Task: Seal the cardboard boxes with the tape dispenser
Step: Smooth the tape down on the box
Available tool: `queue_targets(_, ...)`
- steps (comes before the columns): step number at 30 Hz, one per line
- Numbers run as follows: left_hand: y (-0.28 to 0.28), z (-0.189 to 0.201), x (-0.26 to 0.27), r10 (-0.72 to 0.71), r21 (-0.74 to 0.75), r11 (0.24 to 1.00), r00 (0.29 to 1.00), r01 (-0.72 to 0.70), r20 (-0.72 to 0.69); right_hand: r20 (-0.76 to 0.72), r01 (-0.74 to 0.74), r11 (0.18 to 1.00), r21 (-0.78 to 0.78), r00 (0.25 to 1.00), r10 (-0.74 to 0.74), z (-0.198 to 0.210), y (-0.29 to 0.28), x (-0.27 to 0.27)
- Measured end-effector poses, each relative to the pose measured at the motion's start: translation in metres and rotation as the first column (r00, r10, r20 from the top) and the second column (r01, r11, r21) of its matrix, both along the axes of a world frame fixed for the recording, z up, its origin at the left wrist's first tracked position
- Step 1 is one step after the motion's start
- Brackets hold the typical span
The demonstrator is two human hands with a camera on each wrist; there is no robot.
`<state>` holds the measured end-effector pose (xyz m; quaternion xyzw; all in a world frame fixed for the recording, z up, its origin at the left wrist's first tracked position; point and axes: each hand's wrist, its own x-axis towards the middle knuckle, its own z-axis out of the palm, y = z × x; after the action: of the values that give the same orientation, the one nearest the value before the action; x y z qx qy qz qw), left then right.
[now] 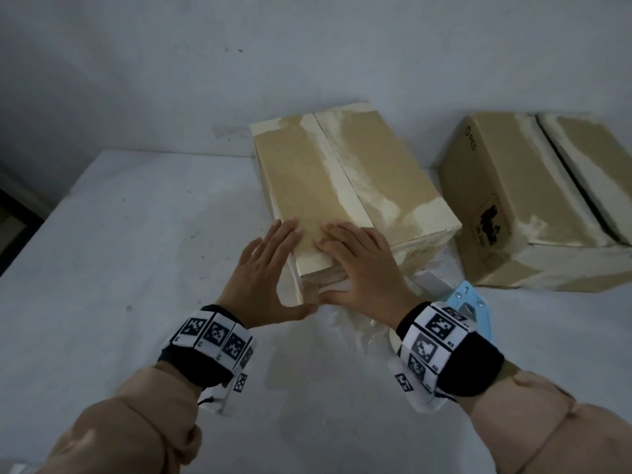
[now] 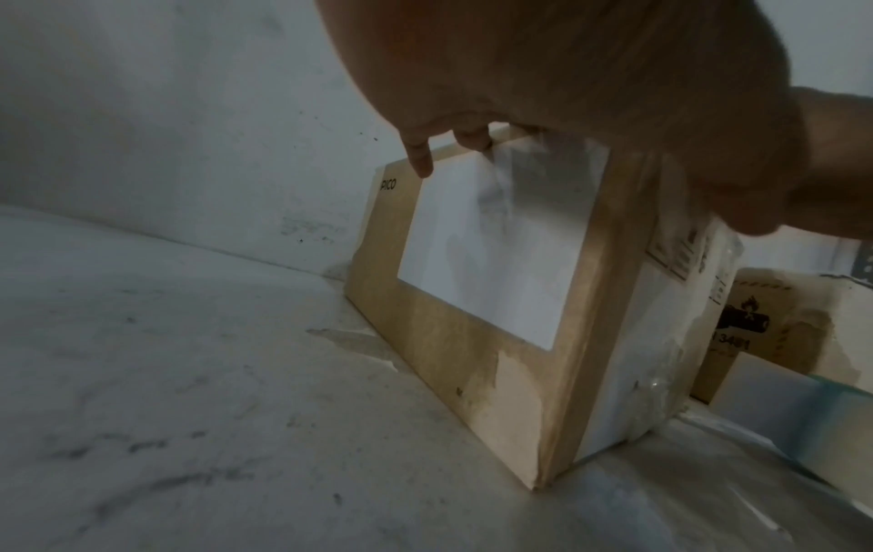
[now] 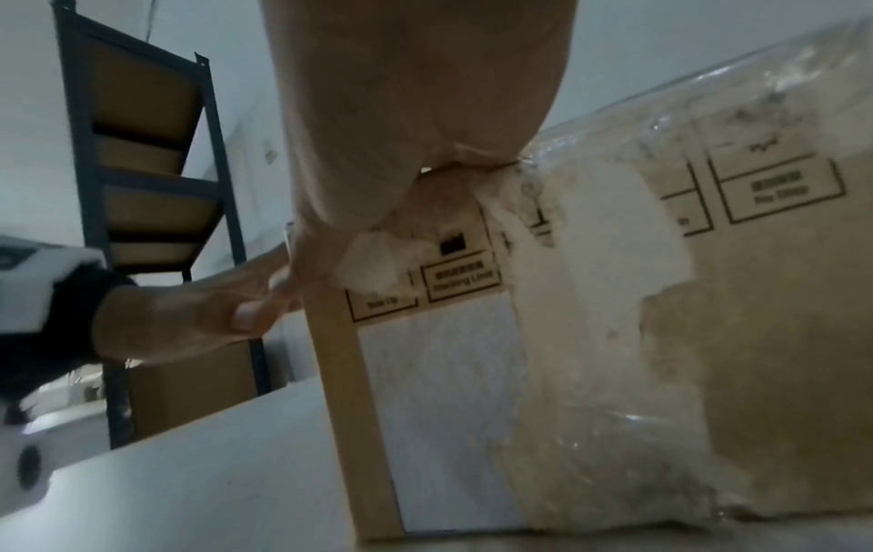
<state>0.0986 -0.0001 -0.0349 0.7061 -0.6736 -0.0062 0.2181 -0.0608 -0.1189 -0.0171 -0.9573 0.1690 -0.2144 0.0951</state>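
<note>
A tan cardboard box (image 1: 342,172) stands on the white table, its top flaps closed along a taped centre seam. My left hand (image 1: 270,265) lies flat on the box's near left corner, fingers straight on top and thumb down at the front face. My right hand (image 1: 359,265) presses flat beside it on the near top edge, thumb against the front face (image 3: 444,411). The left wrist view shows the box's side with a white label (image 2: 491,254). The blue tape dispenser (image 1: 468,302) lies on the table behind my right wrist, held by neither hand.
A second cardboard box (image 1: 540,200) with a gaping top seam stands to the right on the white table (image 1: 119,251), near the wall. A dark metal shelf rack (image 3: 142,186) holding boxes stands off to the left in the right wrist view.
</note>
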Motion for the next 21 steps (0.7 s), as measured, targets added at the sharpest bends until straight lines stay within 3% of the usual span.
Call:
queue_targets(5,0.002,0.006,0.001,0.007,0.007,1.000,1.000,-0.007,0.011,-0.074,-0.038,0.999,-0.038,0.997,0.035,-0.003,-0.003,0.000)
queue_targets(8,-0.009,0.022,-0.005,0.140,-0.105,0.985,0.990,-0.137,0.013,-0.035,-0.081,0.988,0.128,0.996,0.086,0.009,-0.009,-0.010)
queue_targets(9,-0.014,0.029,-0.008,0.192,-0.144,0.971,0.981,-0.188,0.014,-0.004,-0.064,0.978,0.198,0.998,0.066,0.013,-0.010,-0.014)
queue_targets(11,-0.029,0.041,-0.012,0.264,-0.169,0.952,0.964,-0.256,0.022,0.067,0.028,0.982,0.189,0.997,-0.041,0.016,-0.011,-0.022)
queue_targets(13,-0.044,0.051,-0.017,0.315,0.028,0.949,0.949,-0.314,-0.008,0.096,0.202,0.972,0.117,0.972,-0.213,0.015,-0.014,-0.029)
queue_targets(16,-0.063,0.049,-0.022,0.424,0.315,0.869,0.902,-0.383,-0.074,-0.076,0.455,0.872,0.181,0.890,-0.449,0.016,-0.020,-0.038)
queue_targets(18,-0.070,0.040,-0.023,0.446,0.357,0.850,0.891,-0.388,-0.092,-0.197,0.532,0.813,0.235,0.845,-0.496,0.015,-0.022,-0.041)
queue_targets(21,-0.076,0.036,-0.018,0.436,0.344,0.861,0.892,-0.374,-0.122,-0.254,0.544,0.809,0.223,0.833,-0.491,0.014,-0.023,-0.040)
